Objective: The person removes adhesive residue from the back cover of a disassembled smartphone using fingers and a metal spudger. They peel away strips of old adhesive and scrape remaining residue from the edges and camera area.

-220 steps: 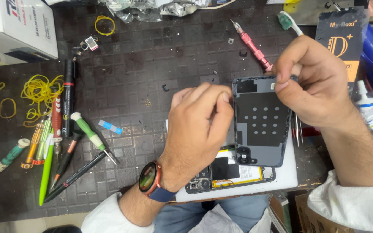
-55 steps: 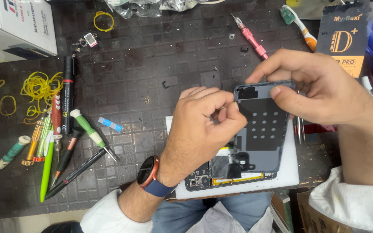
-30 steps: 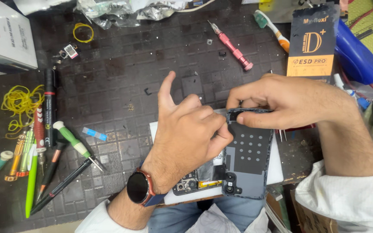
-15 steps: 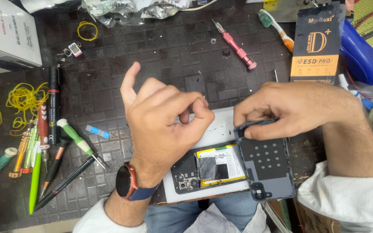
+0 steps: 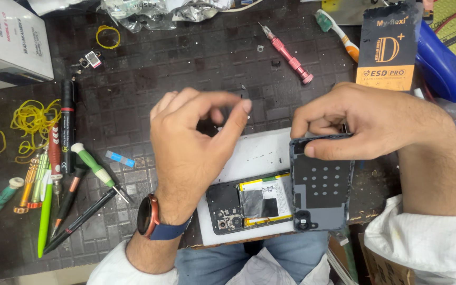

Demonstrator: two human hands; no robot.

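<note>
A view from above onto a dark, gridded work mat (image 5: 175, 58) where a person repairs a phone. The right hand (image 5: 365, 121) pinches the top edge of a dark grey back cover (image 5: 320, 187), thumb under the edge and fingers curled over it, holding the cover with its inner side facing up. The cover sits at the right end of the opened phone (image 5: 249, 203), overlapping it. The phone lies face down on a white pad (image 5: 254, 155) at the near edge of the mat, showing a black circuit section and a battery with yellow edging and a silvery patch.

The left hand (image 5: 191, 148) hovers above the mat just left of the white pad, wearing a watch (image 5: 151, 221) with a blue strap. Its thumb and fingertips are drawn close together as if pinching; whether anything small is held between them cannot be told. The two hands are apart.

At the left of the mat lies a row of tools: a black marker (image 5: 67, 126), a green and white screwdriver (image 5: 98, 171), a green pen (image 5: 44, 221) and others, beside a tangle of yellow rubber bands (image 5: 30, 119). A white box (image 5: 9, 39) stands in the far left corner. A pink screwdriver (image 5: 287, 53) lies farther back, and a black and orange package (image 5: 389, 50) is at the far right.
</note>
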